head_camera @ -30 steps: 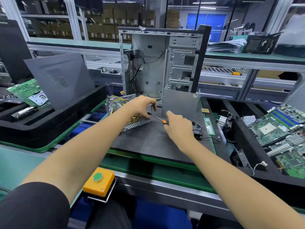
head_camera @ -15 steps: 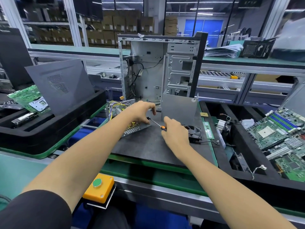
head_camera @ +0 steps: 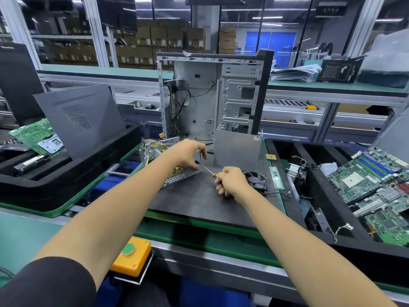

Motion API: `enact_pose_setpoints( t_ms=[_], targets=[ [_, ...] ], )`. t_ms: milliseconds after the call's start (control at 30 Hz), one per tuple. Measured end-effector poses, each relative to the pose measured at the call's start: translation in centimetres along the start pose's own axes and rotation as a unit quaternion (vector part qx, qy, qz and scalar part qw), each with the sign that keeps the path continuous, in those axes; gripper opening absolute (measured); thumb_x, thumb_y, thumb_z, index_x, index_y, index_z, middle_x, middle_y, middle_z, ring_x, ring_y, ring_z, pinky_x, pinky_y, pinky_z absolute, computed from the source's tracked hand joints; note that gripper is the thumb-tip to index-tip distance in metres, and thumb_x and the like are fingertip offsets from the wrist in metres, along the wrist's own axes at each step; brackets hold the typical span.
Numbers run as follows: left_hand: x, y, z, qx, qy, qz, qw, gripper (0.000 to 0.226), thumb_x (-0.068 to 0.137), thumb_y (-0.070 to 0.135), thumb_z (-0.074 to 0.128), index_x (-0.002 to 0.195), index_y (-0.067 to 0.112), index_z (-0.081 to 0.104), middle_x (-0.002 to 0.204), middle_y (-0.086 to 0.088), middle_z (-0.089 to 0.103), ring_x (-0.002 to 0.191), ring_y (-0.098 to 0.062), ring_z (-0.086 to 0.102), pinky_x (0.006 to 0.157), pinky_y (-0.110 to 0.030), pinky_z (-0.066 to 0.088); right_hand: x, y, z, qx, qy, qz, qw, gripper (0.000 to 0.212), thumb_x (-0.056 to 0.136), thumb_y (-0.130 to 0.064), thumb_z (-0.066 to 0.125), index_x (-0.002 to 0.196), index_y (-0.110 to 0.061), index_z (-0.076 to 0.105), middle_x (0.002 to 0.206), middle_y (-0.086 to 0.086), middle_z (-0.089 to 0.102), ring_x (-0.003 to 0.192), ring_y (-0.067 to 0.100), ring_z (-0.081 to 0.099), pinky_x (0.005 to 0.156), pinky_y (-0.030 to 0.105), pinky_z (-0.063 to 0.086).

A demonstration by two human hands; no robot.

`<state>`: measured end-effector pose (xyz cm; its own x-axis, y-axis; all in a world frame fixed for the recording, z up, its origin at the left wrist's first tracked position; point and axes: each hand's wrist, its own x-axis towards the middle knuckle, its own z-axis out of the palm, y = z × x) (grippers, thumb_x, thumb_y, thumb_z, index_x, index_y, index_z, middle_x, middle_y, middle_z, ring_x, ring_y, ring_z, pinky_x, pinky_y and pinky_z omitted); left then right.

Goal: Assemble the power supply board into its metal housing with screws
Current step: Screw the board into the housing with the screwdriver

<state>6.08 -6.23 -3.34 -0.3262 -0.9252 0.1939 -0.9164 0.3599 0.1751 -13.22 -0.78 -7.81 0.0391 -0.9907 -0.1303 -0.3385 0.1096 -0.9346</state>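
Your left hand (head_camera: 188,154) rests on the power supply (head_camera: 172,167), with the fingers curled over its top edge to hold it. The power supply is a metal box with small round holes in its side. It sits on the dark mat (head_camera: 199,196) on the tabletop, just in front of the open case (head_camera: 212,96). Yellow and dark wires (head_camera: 152,147) bunch up inside its far end.

Your right hand (head_camera: 230,181) grips a screwdriver (head_camera: 207,169) by its orange handle. The thin dark shaft points up and left, and its tip meets the power supply right by your left thumb.

The case is shiny grey metal and stands upright with its side off. A bent metal plate (head_camera: 236,149) stands just right of your left hand. A black round fan (head_camera: 256,179) lies flat on the mat, just past your right hand. A thin green memory stick (head_camera: 276,179) lies beside the fan.

On your right, a black foam tray (head_camera: 314,196) holds green circuit boards (head_camera: 374,180) and some loose wires. On your left, another black foam tray (head_camera: 66,171) holds a green board (head_camera: 37,134) and a flat grey panel (head_camera: 81,118) with tiny holes, leaning up. A yellow box with a green button (head_camera: 130,255) sits at the near edge.
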Motion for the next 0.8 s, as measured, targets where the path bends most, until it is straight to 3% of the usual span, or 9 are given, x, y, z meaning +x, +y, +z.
enact_pose_setpoints(
  t_ms=[167,267,333,400,500,567,633,700,800],
  targets=[
    [-0.1,0.1,-0.1,-0.009,-0.002,0.001,1.0,0.047,0.068,0.021,0.093,0.109,0.029,0.072,0.122,0.001,0.072,0.119,-0.02,0.061,0.087,-0.025,0.042,0.4,-0.3,-0.3,0.08,-0.085,0.112,0.987,0.017,0.094,-0.006,0.051,0.078,-0.01,0.053,0.063,0.012,0.053,0.04,0.014,0.044,0.034,0.015,0.029],
    [-0.1,0.2,0.0,0.0,-0.007,-0.001,1.0,0.049,0.074,0.026,0.086,0.119,0.029,0.067,0.124,-0.001,0.071,0.12,-0.024,0.061,0.091,-0.032,0.048,0.4,-0.9,-0.9,0.014,-0.082,0.075,0.994,0.017,0.092,-0.01,0.053,0.076,-0.008,0.057,0.056,0.012,0.057,0.033,0.017,0.05,0.035,0.014,0.03],
    [-0.3,0.4,0.1,0.026,-0.012,-0.007,1.0,0.047,0.078,0.034,0.074,0.123,0.036,0.059,0.099,0.004,0.07,0.106,-0.029,0.064,0.077,-0.036,0.047,0.6,-1.3,-1.7,-0.075,-0.027,0.007,0.997,0.018,0.09,-0.016,0.057,0.074,-0.008,0.061,0.055,0.012,0.063,0.037,0.022,0.057,0.037,0.017,0.035],
    [-0.6,0.6,0.2,0.071,-0.011,-0.009,0.997,0.049,0.077,0.044,0.063,0.124,0.043,0.051,0.072,0.013,0.053,0.088,-0.029,0.062,0.066,-0.034,0.037,1.0,-1.5,-2.9,-0.173,0.058,-0.06,0.981,0.018,0.087,-0.025,0.059,0.078,-0.01,0.063,0.071,0.011,0.07,0.062,0.029,0.067,0.053,0.026,0.049],
    [-0.9,0.9,0.3,0.138,0.047,0.023,0.989,0.051,0.08,0.051,0.055,0.129,0.039,0.047,0.059,0.009,0.045,0.075,-0.029,0.057,0.073,-0.034,0.029,1.8,-1.2,-4.6,-0.254,0.141,-0.115,0.95,0.018,0.086,-0.033,0.057,0.081,-0.015,0.056,0.079,0.004,0.067,0.079,0.031,0.062,0.062,0.032,0.041],
    [-1.0,1.1,0.6,0.205,0.12,0.052,0.97,0.048,0.083,0.049,0.054,0.128,0.031,0.051,0.068,0.005,0.054,0.082,-0.027,0.055,0.078,-0.036,0.027,2.4,-0.7,-5.3,-0.29,0.165,-0.145,0.932,0.017,0.089,-0.031,0.055,0.081,-0.018,0.05,0.075,0.0,0.061,0.075,0.032,0.057,0.057,0.033,0.033],
    [-1.1,1.6,1.4,0.266,0.16,0.063,0.948,0.044,0.081,0.042,0.059,0.123,0.027,0.055,0.097,0.0,0.061,0.1,-0.028,0.051,0.086,-0.04,0.031,3.1,-0.1,-5.6,-0.315,0.187,-0.164,0.916,0.015,0.089,-0.028,0.055,0.082,-0.02,0.044,0.073,0.0,0.056,0.072,0.033,0.054,0.056,0.035,0.03],
    [-1.4,2.4,2.7,0.285,0.181,0.081,0.938,0.04,0.078,0.036,0.066,0.116,0.026,0.059,0.114,-0.004,0.057,0.106,-0.03,0.051,0.091,-0.04,0.031,3.8,0.2,-5.8,-0.316,0.206,-0.179,0.909,0.018,0.086,-0.027,0.056,0.084,-0.022,0.039,0.073,0.001,0.057,0.069,0.033,0.053,0.055,0.035,0.029],
    [-1.1,4.1,5.3,0.259,0.164,0.121,0.944,0.029,0.088,0.041,0.066,0.112,0.025,0.061,0.118,-0.007,0.055,0.109,-0.032,0.053,0.088,-0.041,0.033,4.9,0.7,-6.0,-0.3,0.229,-0.2,0.904,0.02,0.082,-0.029,0.057,0.083,-0.022,0.037,0.072,-0.002,0.059,0.066,0.03,0.054,0.053,0.033,0.028]
  ],
)
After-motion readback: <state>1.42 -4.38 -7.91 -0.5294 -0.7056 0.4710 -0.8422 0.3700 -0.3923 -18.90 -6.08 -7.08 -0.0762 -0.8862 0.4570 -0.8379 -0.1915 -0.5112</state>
